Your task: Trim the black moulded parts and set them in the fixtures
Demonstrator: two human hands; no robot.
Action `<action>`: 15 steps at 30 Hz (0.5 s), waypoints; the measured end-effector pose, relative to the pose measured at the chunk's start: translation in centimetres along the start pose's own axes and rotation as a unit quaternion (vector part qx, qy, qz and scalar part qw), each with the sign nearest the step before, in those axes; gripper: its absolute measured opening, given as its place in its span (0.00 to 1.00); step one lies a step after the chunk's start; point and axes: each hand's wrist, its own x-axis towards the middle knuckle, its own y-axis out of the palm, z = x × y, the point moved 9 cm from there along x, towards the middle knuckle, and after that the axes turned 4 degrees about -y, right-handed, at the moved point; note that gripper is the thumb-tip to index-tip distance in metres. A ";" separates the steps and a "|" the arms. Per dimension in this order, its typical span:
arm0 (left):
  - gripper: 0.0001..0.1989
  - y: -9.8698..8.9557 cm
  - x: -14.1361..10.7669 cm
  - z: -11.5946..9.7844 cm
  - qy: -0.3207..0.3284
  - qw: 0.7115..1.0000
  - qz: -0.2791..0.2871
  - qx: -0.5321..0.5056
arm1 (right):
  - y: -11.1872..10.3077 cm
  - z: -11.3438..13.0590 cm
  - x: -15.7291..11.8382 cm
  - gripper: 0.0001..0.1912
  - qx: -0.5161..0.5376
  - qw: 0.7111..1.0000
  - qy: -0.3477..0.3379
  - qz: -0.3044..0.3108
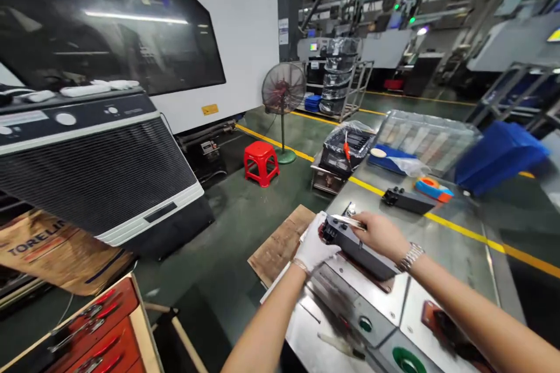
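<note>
A long dark grey plastic part [367, 255] with black fittings at its far end lies over a metal fixture [350, 285] on the bench. My left hand [315, 247], in a white glove, is closed around the part's far end. My right hand [381, 235], bare with a metal watch at the wrist, grips a slim shiny metal tool [345, 220] over the top of that end. The tool's exact kind is unclear. A similar grey part [411, 200] lies farther back on the bench, beside a blue and orange tape dispenser [434, 189].
On the bench's front lie a pale-handled tool [341, 347] and green round buttons [365, 324]. Blue sheets [499, 157] and a plastic-wrapped box [431, 137] stand behind. A red stool [261, 163] and a fan [283, 90] stand on the floor. Pliers [98, 312] lie in a red tray, lower left.
</note>
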 end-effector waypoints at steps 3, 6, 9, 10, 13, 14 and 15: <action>0.41 1.4 1.4 -1.0 0.026 0.999 0.015 0.013 | 0.1 0.4 3.7 0.09 -0.065 0.998 -0.016 0.022; 0.35 1.7 1.7 -1.3 0.023 0.999 0.006 0.027 | 0.7 0.5 5.1 0.11 -0.113 0.992 -0.035 0.041; 0.33 1.9 1.6 -1.7 0.025 0.999 0.012 0.033 | 0.9 1.3 5.9 0.11 -0.144 0.986 -0.066 0.054; 0.31 2.0 1.6 -2.1 0.030 0.999 0.019 0.036 | 1.0 1.8 6.1 0.11 -0.150 0.984 -0.080 0.057; 0.20 2.3 1.7 -3.0 0.047 0.996 0.039 0.062 | 1.4 4.0 7.1 0.13 -0.155 0.979 -0.115 0.057; 0.17 2.4 1.7 -3.2 0.051 0.995 0.044 0.072 | 1.4 4.8 7.4 0.14 -0.156 0.979 -0.124 0.053; 0.15 2.4 1.8 -3.3 0.056 0.994 0.046 0.079 | 1.1 5.7 7.6 0.15 -0.157 0.978 -0.129 0.048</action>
